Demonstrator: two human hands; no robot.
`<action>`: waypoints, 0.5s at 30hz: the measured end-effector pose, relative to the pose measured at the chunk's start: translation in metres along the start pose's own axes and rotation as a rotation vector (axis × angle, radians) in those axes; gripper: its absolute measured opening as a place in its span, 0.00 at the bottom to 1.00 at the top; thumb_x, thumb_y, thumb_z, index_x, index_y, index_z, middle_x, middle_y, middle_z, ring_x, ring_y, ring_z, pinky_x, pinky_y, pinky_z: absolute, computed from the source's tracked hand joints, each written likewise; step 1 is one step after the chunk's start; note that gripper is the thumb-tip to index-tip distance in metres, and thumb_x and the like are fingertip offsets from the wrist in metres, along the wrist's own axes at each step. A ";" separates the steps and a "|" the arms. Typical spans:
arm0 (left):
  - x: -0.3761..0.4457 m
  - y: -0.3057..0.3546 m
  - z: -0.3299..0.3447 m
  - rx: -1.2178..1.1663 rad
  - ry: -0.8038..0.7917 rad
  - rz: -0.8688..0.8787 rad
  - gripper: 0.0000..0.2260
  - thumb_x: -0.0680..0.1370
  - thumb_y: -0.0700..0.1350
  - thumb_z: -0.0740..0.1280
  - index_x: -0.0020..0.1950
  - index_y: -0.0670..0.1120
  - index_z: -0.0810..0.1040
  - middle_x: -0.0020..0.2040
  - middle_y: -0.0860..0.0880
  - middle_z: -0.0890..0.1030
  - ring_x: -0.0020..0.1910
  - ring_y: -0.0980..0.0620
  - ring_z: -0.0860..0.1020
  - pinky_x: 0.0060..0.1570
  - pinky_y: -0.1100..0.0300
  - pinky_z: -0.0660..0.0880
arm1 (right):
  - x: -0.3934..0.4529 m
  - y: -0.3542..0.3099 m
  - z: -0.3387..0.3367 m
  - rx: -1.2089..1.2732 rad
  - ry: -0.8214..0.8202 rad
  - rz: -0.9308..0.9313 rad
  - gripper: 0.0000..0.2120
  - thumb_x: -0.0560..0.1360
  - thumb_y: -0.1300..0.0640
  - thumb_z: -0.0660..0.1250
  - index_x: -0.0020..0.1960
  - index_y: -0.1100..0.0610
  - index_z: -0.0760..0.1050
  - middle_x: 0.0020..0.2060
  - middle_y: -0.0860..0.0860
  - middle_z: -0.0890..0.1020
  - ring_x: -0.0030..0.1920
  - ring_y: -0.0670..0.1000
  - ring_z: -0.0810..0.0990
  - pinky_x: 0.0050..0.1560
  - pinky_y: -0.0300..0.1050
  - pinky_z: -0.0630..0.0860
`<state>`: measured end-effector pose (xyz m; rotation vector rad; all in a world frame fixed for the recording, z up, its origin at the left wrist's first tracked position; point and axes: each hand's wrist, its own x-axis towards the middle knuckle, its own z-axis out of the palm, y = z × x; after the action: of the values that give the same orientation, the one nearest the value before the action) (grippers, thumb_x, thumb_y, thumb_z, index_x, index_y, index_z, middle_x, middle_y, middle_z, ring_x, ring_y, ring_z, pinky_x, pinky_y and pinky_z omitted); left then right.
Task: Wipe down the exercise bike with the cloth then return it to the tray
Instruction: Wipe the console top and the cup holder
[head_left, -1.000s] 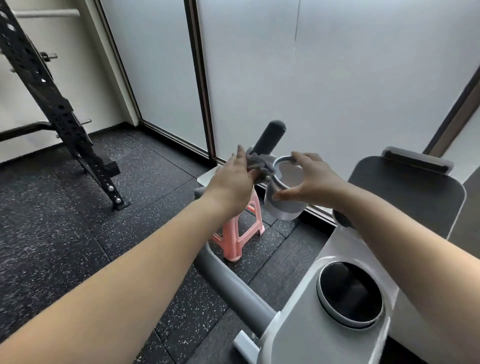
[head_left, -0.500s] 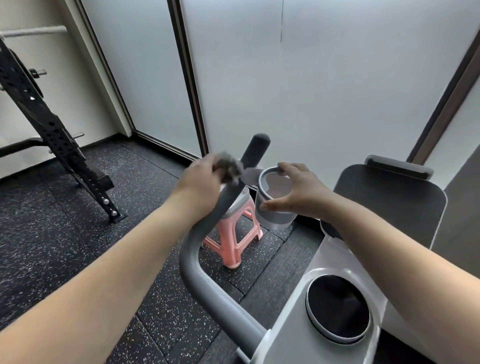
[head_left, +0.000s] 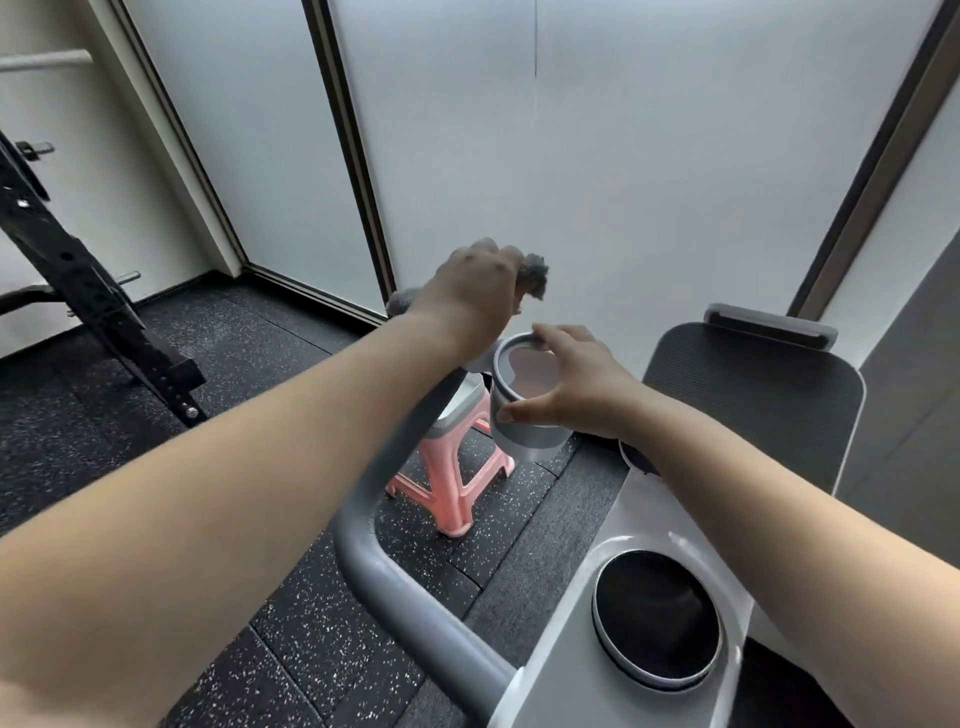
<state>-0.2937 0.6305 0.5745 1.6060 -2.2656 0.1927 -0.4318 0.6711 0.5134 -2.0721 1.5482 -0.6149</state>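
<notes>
The left hand (head_left: 475, 291) is closed around the grey cloth (head_left: 532, 275) at the top of the bike's handlebar (head_left: 384, 467). The right hand (head_left: 571, 387) clasps the cup holder (head_left: 522, 415) beside it. The wiping step seems to be in progress; next, the cloth probably needs to slide down the bar. The tray (head_left: 460, 402) sits on the pink stool (head_left: 452, 486) below.

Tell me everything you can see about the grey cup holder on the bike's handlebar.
The cup holder is a short round cylinder, looks like smooth grey plastic, with a thicker grey rim and an open top. It looks empty; the pale inside shows a pinkish tint. It sits tilted toward the camera, beside the grey handlebar, above the pink stool. The right hand grips it, fingers on the far rim and thumb on the near wall. Its mount is hidden.
</notes>
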 end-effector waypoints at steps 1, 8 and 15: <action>0.002 -0.001 -0.005 -0.101 -0.029 -0.019 0.12 0.78 0.46 0.63 0.58 0.42 0.74 0.54 0.40 0.77 0.53 0.42 0.76 0.51 0.56 0.72 | -0.001 -0.001 0.000 -0.003 -0.001 -0.001 0.53 0.58 0.39 0.77 0.76 0.53 0.57 0.71 0.51 0.64 0.72 0.53 0.61 0.72 0.47 0.60; -0.007 -0.033 -0.015 -1.010 0.193 -0.382 0.19 0.75 0.60 0.60 0.49 0.46 0.77 0.43 0.42 0.83 0.39 0.45 0.82 0.44 0.52 0.79 | -0.002 -0.001 -0.002 0.005 -0.003 0.010 0.51 0.59 0.40 0.77 0.75 0.52 0.57 0.71 0.51 0.63 0.72 0.53 0.60 0.71 0.46 0.59; -0.035 -0.013 0.023 -0.444 0.159 -0.234 0.21 0.81 0.47 0.57 0.75 0.51 0.61 0.63 0.41 0.76 0.60 0.44 0.75 0.60 0.53 0.71 | 0.000 0.000 -0.001 -0.001 -0.001 0.020 0.53 0.59 0.39 0.77 0.76 0.53 0.57 0.72 0.51 0.63 0.73 0.53 0.60 0.73 0.47 0.59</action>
<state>-0.2765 0.6503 0.5389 1.5323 -1.8199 -0.2209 -0.4324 0.6713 0.5143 -2.0555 1.5672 -0.6063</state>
